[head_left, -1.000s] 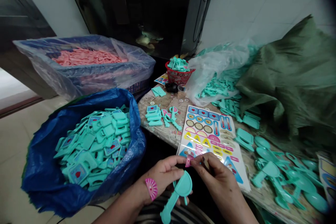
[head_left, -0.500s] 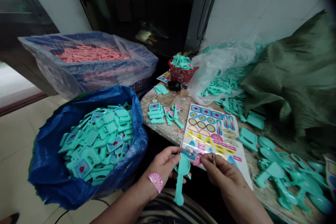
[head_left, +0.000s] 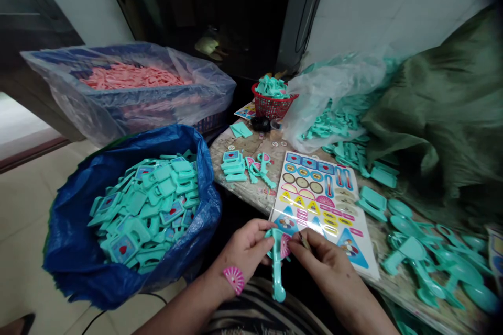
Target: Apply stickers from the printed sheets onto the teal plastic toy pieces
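Observation:
My left hand [head_left: 247, 248] grips a teal plastic toy piece [head_left: 277, 267] by its rounded head, its handle hanging down. A pink fan-shaped sticker [head_left: 234, 278] is stuck on my left wrist. My right hand [head_left: 320, 259] is pinched around a thin tool [head_left: 304, 241] and presses a pink sticker [head_left: 285, 244] against the toy's head. Both hands meet just below the near edge of a sticker sheet [head_left: 320, 204] lying on the table [head_left: 255, 199].
A blue bag [head_left: 98, 282] full of teal pieces stands at left, a bag of pink pieces [head_left: 129, 76] behind it. Finished teal pieces [head_left: 245, 167], a red basket [head_left: 271, 107], loose teal parts [head_left: 424, 256], a clear bag [head_left: 334, 94] and a green sack [head_left: 440, 110] crowd the table.
The teal toy piece has turned upright in my left hand. My right hand has carried the pink sticker from beside the toy onto its rounded head.

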The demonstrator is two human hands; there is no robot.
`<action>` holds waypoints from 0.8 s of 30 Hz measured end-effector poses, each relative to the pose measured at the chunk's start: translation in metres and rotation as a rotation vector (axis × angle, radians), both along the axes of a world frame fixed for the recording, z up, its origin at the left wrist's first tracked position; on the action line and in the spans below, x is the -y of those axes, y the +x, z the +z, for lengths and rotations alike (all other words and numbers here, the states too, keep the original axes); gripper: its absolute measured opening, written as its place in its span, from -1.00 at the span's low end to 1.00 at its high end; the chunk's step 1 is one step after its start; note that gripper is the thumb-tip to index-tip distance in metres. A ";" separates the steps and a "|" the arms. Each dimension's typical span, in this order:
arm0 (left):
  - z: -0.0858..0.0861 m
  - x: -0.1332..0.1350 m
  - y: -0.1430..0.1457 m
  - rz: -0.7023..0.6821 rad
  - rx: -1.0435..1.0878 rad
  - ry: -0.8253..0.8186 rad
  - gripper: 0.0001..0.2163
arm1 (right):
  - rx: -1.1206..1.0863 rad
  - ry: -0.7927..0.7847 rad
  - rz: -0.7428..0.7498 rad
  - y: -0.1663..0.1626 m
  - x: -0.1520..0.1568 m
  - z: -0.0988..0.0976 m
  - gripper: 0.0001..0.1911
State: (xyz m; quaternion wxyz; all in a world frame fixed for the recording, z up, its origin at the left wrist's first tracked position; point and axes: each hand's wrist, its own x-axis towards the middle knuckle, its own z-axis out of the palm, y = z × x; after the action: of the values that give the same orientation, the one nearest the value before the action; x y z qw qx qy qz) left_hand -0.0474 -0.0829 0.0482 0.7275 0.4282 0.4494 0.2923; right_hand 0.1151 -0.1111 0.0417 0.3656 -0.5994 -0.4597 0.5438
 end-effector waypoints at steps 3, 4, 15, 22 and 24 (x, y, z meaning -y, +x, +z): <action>0.001 0.000 -0.001 -0.010 -0.023 0.009 -0.72 | 0.067 0.028 0.040 0.001 0.000 -0.002 -0.67; 0.001 0.000 -0.001 -0.013 -0.027 0.012 -0.72 | 0.084 0.035 0.043 0.000 0.000 -0.003 -0.67; 0.003 0.002 0.000 -0.010 -0.085 0.015 -0.76 | 0.140 0.024 0.040 -0.001 -0.003 -0.003 -0.66; 0.000 -0.001 0.002 -0.017 -0.077 0.019 -0.72 | 0.125 0.016 -0.027 -0.001 -0.004 -0.001 -0.65; -0.007 0.000 0.003 0.020 -0.053 0.014 -0.69 | 0.128 -0.014 0.022 0.001 -0.001 0.003 -0.65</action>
State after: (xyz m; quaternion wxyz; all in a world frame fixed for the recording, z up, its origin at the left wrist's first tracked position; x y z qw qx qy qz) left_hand -0.0443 -0.0830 0.0416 0.7094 0.4365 0.4705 0.2912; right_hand 0.1162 -0.1098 0.0443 0.3252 -0.6304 -0.4849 0.5115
